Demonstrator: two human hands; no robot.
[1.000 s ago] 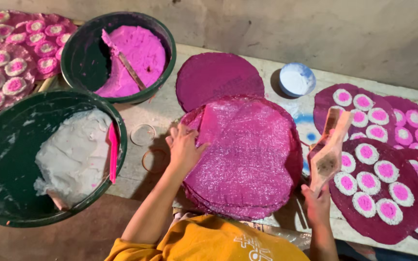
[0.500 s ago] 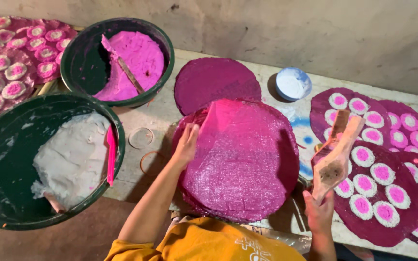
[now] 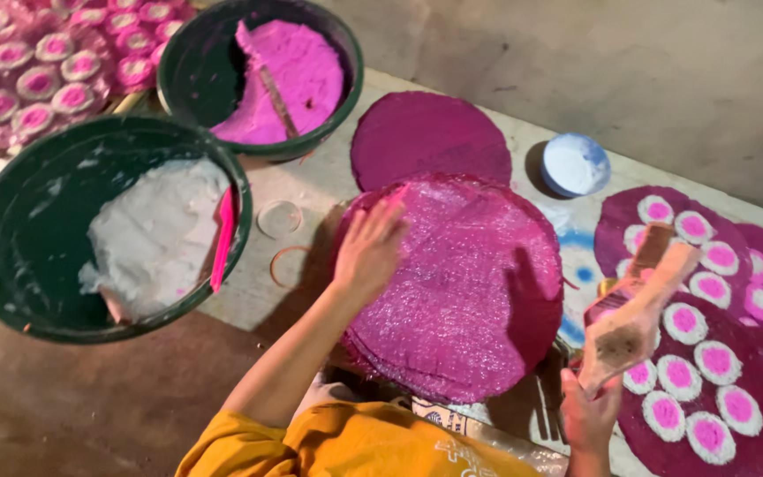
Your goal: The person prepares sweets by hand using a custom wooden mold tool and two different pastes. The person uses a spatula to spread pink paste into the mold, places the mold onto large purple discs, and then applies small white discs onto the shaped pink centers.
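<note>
Two hands work around a stack of round magenta sheets (image 3: 470,291) lying on the board. How many sheets the stack holds cannot be told, since only the glittery top one and a few edges show. Left hand (image 3: 368,252) lies flat on the stack's left edge, fingers loosely spread, hiding the rim beneath it. Right hand (image 3: 589,415), just right of the stack, is closed around the handle of a wooden paddle (image 3: 638,314) with a stained face; the hand's lower part is cut off by the frame. Above the stack lies a single dark magenta disc (image 3: 430,137), and up to its right a small white bowl (image 3: 576,163). Left of the stack sit a green basin of white paste (image 3: 37,230) and one of pink paste (image 3: 262,71). Right of the stack, white-and-pink dotted sheets (image 3: 708,371) run off the frame.
</note>
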